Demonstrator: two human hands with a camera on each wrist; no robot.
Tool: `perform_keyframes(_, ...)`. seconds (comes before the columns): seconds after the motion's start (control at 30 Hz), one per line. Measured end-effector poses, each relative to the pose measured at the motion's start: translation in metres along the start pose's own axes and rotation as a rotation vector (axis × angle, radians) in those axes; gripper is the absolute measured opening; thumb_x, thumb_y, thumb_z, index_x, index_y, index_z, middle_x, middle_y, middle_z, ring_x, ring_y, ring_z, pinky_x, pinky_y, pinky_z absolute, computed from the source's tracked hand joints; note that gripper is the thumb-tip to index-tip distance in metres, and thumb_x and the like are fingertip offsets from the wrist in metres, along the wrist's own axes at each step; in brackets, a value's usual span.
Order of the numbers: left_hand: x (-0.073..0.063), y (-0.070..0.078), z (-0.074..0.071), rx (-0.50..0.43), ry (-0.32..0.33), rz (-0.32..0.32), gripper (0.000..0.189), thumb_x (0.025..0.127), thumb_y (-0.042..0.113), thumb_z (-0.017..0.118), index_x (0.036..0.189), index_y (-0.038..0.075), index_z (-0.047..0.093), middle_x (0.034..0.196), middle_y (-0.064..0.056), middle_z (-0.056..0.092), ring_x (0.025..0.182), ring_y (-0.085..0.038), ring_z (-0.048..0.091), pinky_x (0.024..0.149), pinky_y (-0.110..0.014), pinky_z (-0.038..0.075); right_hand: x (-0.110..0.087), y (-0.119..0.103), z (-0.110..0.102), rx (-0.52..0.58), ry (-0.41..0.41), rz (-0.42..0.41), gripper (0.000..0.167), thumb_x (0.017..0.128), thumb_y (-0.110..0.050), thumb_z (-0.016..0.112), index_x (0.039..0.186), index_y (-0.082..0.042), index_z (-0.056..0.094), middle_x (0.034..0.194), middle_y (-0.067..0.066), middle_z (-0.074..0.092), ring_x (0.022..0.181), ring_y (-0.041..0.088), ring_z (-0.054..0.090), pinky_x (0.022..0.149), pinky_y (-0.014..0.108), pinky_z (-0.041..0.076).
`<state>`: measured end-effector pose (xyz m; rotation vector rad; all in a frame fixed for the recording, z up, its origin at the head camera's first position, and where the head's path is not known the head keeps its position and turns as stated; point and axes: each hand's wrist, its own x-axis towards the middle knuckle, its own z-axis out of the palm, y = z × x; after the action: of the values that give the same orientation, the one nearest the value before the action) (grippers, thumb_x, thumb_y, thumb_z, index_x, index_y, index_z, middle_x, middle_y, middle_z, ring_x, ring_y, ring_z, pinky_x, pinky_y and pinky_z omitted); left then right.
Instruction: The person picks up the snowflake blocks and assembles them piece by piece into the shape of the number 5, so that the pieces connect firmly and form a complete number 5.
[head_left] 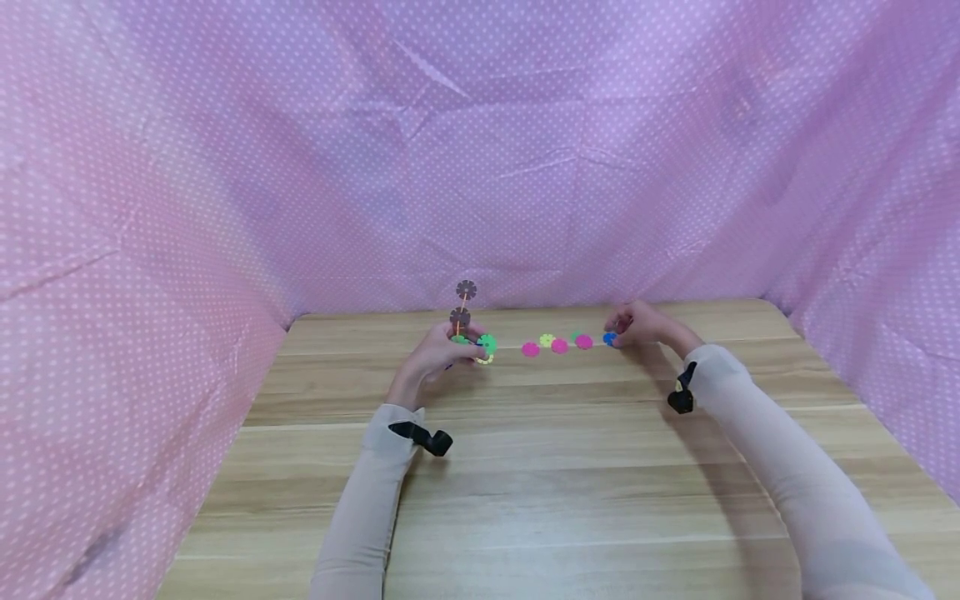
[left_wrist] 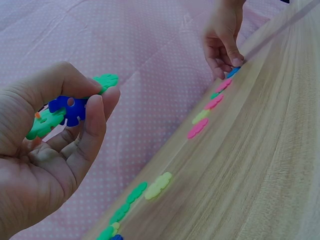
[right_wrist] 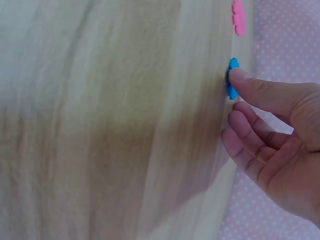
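My left hand point(head_left: 438, 352) is raised over the table's left-middle, pinching a green notched disc point(left_wrist: 106, 81) between thumb and fingers. Joined to it are a dark blue notched disc point(left_wrist: 75, 111) and another green one point(left_wrist: 47, 122). In the head view, two brown discs point(head_left: 467, 289) with orange pieces between them rise from the same linked piece. At the far right, my right hand point(head_left: 637, 325) is down at the table with its thumb on a blue disc point(right_wrist: 233, 92); its index fingertip is hidden. The blue disc lies at the right end of a row of loose discs.
Pink discs point(head_left: 530, 350), a yellow disc point(head_left: 547, 341) and a partly covered green one lie between the hands. More green discs point(left_wrist: 136, 192) and a pale yellow disc point(left_wrist: 159, 186) lie near the left hand. Pink dotted cloth point(head_left: 480, 167) hangs behind the wooden table point(head_left: 525, 483).
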<state>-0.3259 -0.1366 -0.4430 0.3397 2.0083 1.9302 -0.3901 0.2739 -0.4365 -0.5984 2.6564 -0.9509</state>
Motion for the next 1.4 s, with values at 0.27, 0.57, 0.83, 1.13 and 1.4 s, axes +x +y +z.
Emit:
perform_keyframes(0.27,0.001,0.0,0.001,0.003,0.016,-0.004,0.033,0.084,-0.004,0.075,0.116,-0.001,0.067,0.102,-0.004,0.069,0.088,-0.015,0.068,0.096,-0.052,0.059,-0.001,0.003,0.002,0.011,0.02,0.006,0.026,0.083,0.003,0.079,0.104,0.013,0.068,0.095,0.025,0.068,0.089,0.024,0.06,0.073,0.017,0.047)
perform_keyframes(0.57,0.001,-0.001,0.003,-0.012,0.01,0.003,0.034,0.084,-0.005,0.074,0.118,-0.003,0.066,0.106,-0.006,0.068,0.09,-0.016,0.068,0.095,-0.05,0.06,0.0,0.014,0.01,0.091,0.055,-0.016,0.03,0.08,0.005,0.079,0.106,0.011,0.067,0.101,0.026,0.068,0.093,0.023,0.063,0.077,0.013,0.051)
perform_keyframes(0.83,0.001,0.0,0.005,-0.048,0.036,0.041,0.033,0.085,-0.007,0.071,0.117,-0.003,0.064,0.105,-0.006,0.066,0.087,-0.015,0.067,0.078,-0.032,0.063,-0.003,0.01,0.019,0.19,0.11,0.012,0.03,0.086,0.004,0.075,0.111,0.014,0.064,0.102,0.027,0.067,0.085,0.015,0.062,0.069,0.019,0.055)
perform_keyframes(1.13,0.003,-0.003,0.008,-0.053,0.121,0.019,0.037,0.084,-0.009,0.07,0.12,-0.005,0.06,0.11,-0.009,0.065,0.087,-0.014,0.067,0.081,-0.03,0.061,-0.004,-0.015,0.035,0.339,0.238,0.017,0.034,0.09,-0.002,0.074,0.119,0.012,0.064,0.105,0.025,0.07,0.081,0.009,0.066,0.071,0.027,0.062)
perform_keyframes(1.4,0.005,-0.005,0.009,-0.028,0.138,0.016,0.039,0.085,-0.007,0.07,0.122,-0.006,0.059,0.109,-0.008,0.065,0.085,-0.013,0.068,0.087,-0.038,0.061,0.005,-0.057,0.058,0.467,0.246,-0.073,0.034,0.089,-0.002,0.077,0.119,0.011,0.067,0.096,0.009,0.074,0.08,0.002,0.066,0.07,0.021,0.059)
